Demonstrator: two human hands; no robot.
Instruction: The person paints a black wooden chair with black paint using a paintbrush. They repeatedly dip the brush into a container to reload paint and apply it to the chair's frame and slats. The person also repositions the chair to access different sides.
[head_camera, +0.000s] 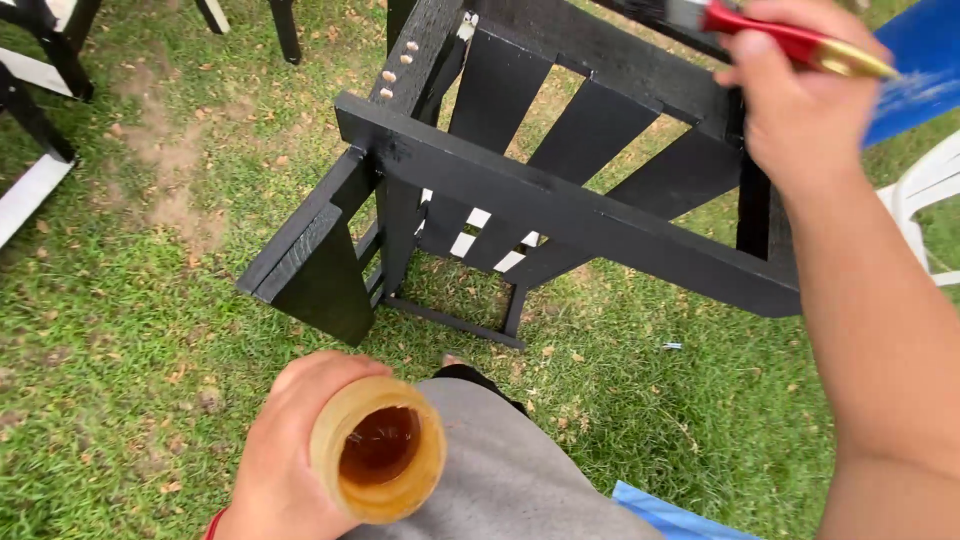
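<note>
Left hand (280, 470): at 6 o'clock, fingers wrapped tight round a jar (380, 462), mouth up and tipped toward the viewer, amber liquid low inside; held close, probably so the brush can dip.
Chair (540, 190): black-painted wooden frame lying tipped on the grass (120, 330) at centre, slats and underside exposed for coating.
Right hand (800, 100): at 1 o'clock, closed on a red-handled paintbrush (800, 40), bristles at the chair's top rail, well apart from the jar.

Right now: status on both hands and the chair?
Left hand grips open jar, amber inside. Right hand holds red-handled brush over black slatted chair tipped on grass. Nothing between brush and chair.
</note>
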